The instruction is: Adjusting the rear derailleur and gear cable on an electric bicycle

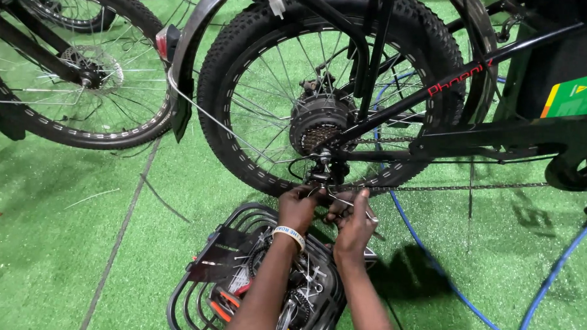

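Observation:
A black fat-tyre bicycle stands on green turf, its rear wheel (245,72) and hub with sprockets (318,123) just above my hands. Below the hub hangs the rear derailleur (320,174). My left hand (297,207), with a white wristband, pinches the derailleur's lower part. Beside it, my right hand (353,222) grips a thin metal tool (348,202) that points at the same spot. The chain (462,187) runs to the right from the derailleur.
A black wire basket (195,292) of tools and sprockets lies on the turf under my forearms. A second bicycle wheel (76,66) stands at the left. A blue hose (433,261) curves across the turf at the right. A dark fender (187,44) arcs over the rear tyre.

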